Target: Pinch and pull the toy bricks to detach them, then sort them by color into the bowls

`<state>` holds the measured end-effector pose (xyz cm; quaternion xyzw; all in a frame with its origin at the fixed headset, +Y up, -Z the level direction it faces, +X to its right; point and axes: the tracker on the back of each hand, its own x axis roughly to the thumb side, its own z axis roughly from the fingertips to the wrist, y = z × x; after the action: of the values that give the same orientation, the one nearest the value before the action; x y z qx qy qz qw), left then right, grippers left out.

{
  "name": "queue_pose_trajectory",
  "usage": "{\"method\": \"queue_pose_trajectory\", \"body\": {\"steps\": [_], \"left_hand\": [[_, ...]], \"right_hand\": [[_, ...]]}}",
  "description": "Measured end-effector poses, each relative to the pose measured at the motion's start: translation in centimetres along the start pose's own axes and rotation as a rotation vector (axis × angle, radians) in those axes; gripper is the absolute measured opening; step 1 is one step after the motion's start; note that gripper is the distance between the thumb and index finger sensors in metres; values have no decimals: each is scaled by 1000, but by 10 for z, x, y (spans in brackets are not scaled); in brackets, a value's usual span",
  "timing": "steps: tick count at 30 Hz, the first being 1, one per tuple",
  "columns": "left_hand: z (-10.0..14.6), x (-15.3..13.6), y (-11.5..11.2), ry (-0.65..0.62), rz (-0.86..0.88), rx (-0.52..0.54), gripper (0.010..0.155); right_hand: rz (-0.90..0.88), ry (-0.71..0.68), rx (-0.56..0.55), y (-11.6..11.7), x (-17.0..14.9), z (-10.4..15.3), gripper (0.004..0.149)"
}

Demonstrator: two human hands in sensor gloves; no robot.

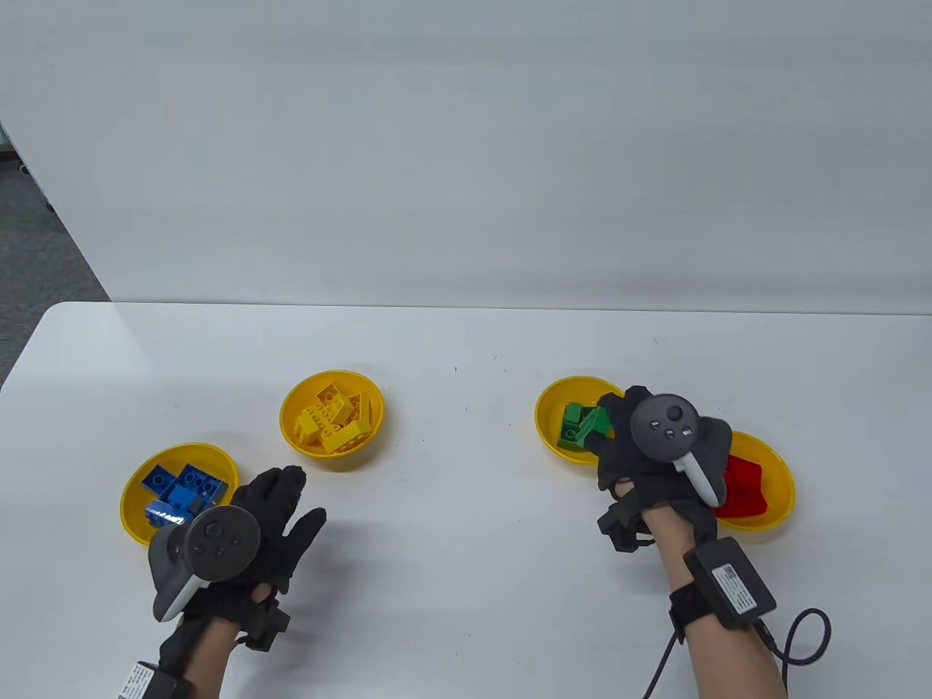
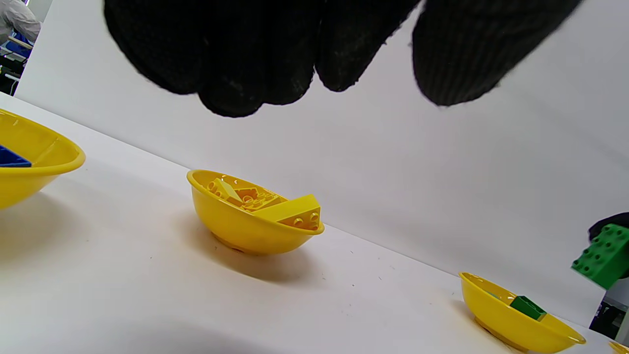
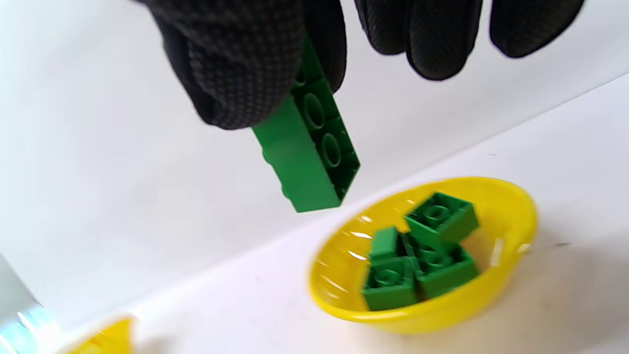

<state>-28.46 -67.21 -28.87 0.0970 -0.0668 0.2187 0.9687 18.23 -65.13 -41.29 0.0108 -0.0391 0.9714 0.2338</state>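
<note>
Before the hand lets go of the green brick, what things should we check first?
1. The right hand pinches the green brick firmly: ok.
2. The brick is above the bowl with green bricks: cannot tell; in the right wrist view it hangs up and to the bowl's left.
3. That bowl holds only green bricks: ok.
4. Room left in the bowl: ok, the yellow inside still shows.
5. The left hand is out of the way, holding nothing: ok.
6. No other brick is stuck to the held one: ok as far as visible.
</note>
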Motion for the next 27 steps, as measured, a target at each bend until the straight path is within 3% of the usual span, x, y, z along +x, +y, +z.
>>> {"method": "queue_pose_trajectory", "body": {"steps": [4, 7, 9, 12, 21, 27], "left_hand": [[0, -1, 2, 7, 4, -11, 66], [-1, -5, -1, 23, -15, -49, 66], [-3, -8, -5, 34, -27, -64, 66], [-4, -9, -8, 41, -37, -81, 66], [-3, 1, -11, 6, -55, -74, 66], [2, 9, -6, 0, -109, 0, 75]], "right_hand": [[119, 64, 12, 25, 1, -37, 63], [108, 187, 121, 42, -6, -57, 68], [117, 218, 52, 42, -7, -63, 76], [54, 210, -173, 25, -6, -59, 70], [-136, 6, -318, -42, -1, 4, 64], [-217, -260, -484, -85, 24, 84, 61]]}}
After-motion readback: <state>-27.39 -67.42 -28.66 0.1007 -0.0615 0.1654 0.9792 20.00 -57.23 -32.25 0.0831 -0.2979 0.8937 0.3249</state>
